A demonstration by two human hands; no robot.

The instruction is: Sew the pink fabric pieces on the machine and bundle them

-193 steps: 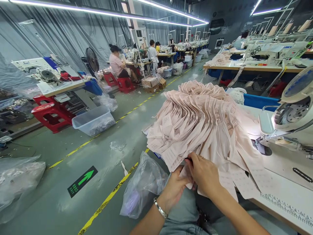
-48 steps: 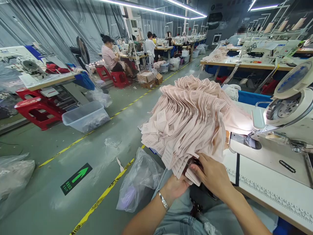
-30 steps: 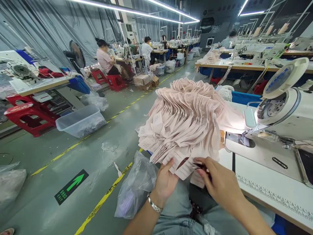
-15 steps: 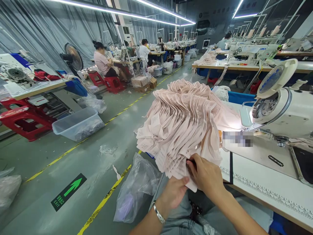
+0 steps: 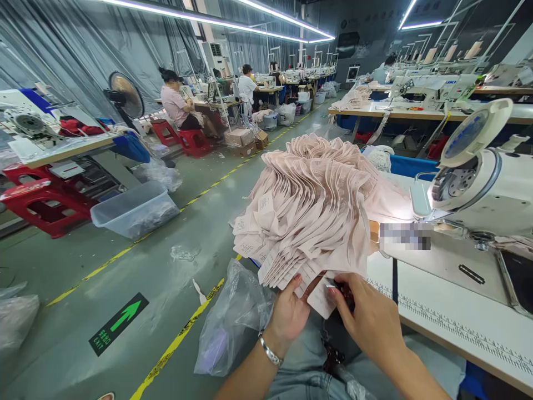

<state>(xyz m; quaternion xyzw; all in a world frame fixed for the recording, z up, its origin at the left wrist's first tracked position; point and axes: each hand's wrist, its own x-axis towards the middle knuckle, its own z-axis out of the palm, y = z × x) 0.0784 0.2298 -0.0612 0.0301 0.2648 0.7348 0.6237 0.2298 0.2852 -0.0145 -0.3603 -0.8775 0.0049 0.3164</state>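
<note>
A thick bundle of pale pink garments (image 5: 308,205) hangs over the left end of the sewing table, its many layers fanned out. Several white printed labels (image 5: 265,204) show along its left side. My left hand (image 5: 289,316) grips the lower edges of the layers, thumb in front and fingers partly hidden behind the cloth. Close by on the right, my right hand (image 5: 370,316) is closed around a small dark tool (image 5: 346,293), perhaps thread snips, mostly hidden by the fingers. Its thumb is at a loose pink flap (image 5: 320,297) at the bundle's bottom corner.
A white sewing machine (image 5: 495,183) stands on the table (image 5: 441,316) at right, which has a printed ruler edge. A clear plastic bag (image 5: 233,322) lies on the floor at left. Beyond are a plastic bin (image 5: 133,208), red stools (image 5: 50,200) and seated co-workers (image 5: 177,103).
My hands have moved apart. The left hand has turned palm-up beneath the layers, while the right has shifted right and down. The lower flap now hangs between them.
</note>
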